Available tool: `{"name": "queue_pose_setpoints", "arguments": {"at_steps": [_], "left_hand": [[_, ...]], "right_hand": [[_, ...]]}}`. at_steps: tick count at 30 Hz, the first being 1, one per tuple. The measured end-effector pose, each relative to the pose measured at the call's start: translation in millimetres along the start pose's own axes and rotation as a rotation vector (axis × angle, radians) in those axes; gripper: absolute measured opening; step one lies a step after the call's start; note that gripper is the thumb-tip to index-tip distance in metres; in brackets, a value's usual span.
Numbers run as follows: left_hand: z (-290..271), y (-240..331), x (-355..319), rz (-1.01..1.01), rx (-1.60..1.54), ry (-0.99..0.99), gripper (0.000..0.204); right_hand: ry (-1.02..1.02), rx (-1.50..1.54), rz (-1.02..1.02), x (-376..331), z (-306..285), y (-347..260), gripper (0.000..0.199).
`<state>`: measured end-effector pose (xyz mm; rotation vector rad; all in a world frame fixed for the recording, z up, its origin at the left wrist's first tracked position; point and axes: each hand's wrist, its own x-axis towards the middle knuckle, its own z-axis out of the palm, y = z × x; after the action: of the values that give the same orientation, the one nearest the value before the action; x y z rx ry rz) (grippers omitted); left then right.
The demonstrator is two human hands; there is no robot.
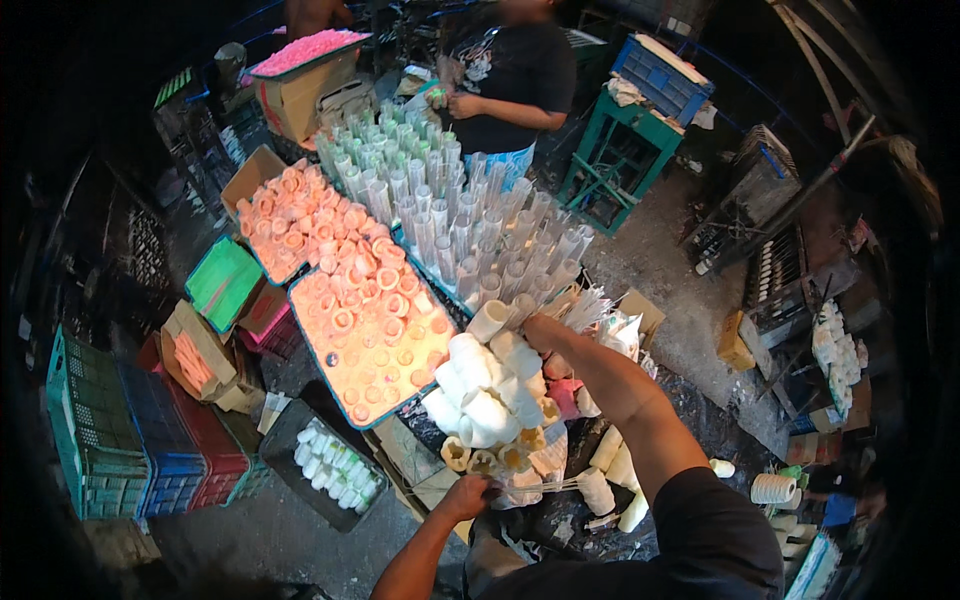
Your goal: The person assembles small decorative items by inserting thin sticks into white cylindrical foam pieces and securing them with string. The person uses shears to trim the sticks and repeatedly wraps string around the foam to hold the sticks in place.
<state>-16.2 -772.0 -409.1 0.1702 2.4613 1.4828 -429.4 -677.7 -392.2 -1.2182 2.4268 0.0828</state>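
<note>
The person's right hand (545,325) reaches forward over a heap of white rolled spools (480,390), its fingers closed on one white spool (489,320) at the top of the heap, just beside the near edge of the rack of clear upright tubes (450,200). The left hand (465,497) sits low at the near edge of the heap, fingers curled around a bundle of thin white sticks (545,487) that runs off to the right; whether it also grips the clear bag beneath cannot be told. A few yellowish hollow spools (487,460) lie just above that hand. To the left of the heap, a blue-rimmed tray (335,375) carries orange rings in rows, and a cardboard box (255,170) behind it holds more of them. At the far end of the tube rack stands another person in a black shirt (520,70), both hands held together at the chest. A dark tray of small white pieces (300,480) lies on the floor near the left forearm, with stacked crates (130,440) beyond it.
</note>
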Motion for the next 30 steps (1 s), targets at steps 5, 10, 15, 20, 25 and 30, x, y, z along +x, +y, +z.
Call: {"name": "queue_pose_setpoints", "arguments": {"at_steps": [5,10,15,20,25,30], "left_hand": [[-6.2,8.2,0.2,-0.008,-0.01,0.037,0.025],[4.1,-7.6,4.0,0.004,-0.027,0.029,0.03],[-1.4,-1.5,7.8,0.045,-0.035,0.029,0.018],[2.2,2.3,10.9,0.108,-0.042,0.059,0.012],[-1.8,17.2,13.5,0.123,-0.035,0.032,0.013],[-2.8,13.4,6.1,0.13,0.003,0.035,0.015]], "right_hand": [[-0.212,-0.033,0.038,7.2,-9.9,-6.0,0.042],[0.094,-0.029,-0.006,-11.8,-19.8,-9.4,0.025],[0.005,-0.097,-0.238,-15.7,-18.5,3.1,0.021],[0.258,-0.183,-0.115,-69.0,-64.9,-33.6,0.027],[0.345,0.042,0.047,-96.7,-115.5,-63.4,0.034],[0.432,0.036,0.056,-124.3,-164.7,-75.4,0.024]]}}
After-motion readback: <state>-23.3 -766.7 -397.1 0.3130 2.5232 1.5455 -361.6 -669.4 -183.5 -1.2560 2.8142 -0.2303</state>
